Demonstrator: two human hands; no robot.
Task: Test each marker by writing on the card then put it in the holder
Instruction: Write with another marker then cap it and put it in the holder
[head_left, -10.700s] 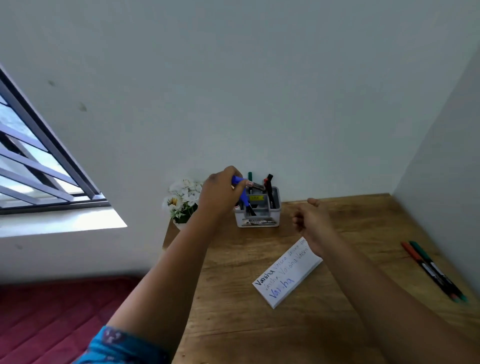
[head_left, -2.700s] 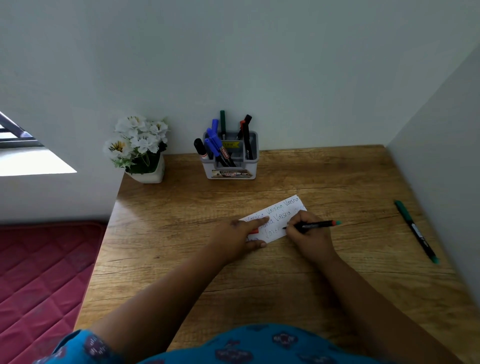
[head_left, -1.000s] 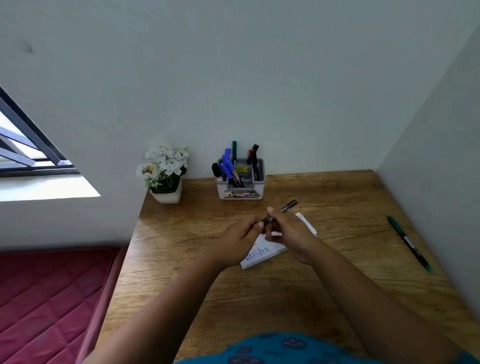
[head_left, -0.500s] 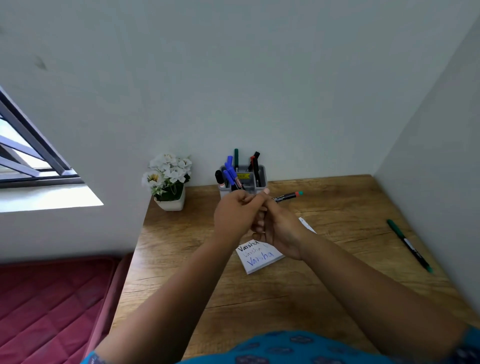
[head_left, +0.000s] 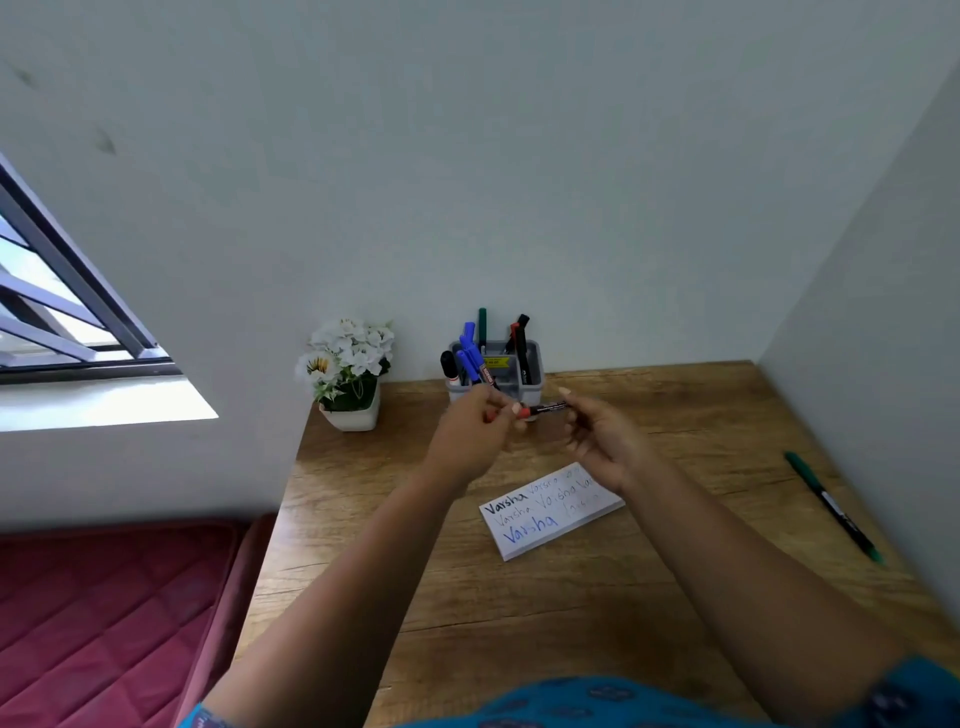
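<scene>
Head view: our left hand (head_left: 475, 434) pinches the capped red-tipped marker (head_left: 540, 409) just before the holder (head_left: 530, 376); our right hand (head_left: 602, 439) hangs released beside it. We should tilt the marker upright over a free compartment. Card (head_left: 550, 512) lies on the tabletop (head_left: 675, 415).
</scene>
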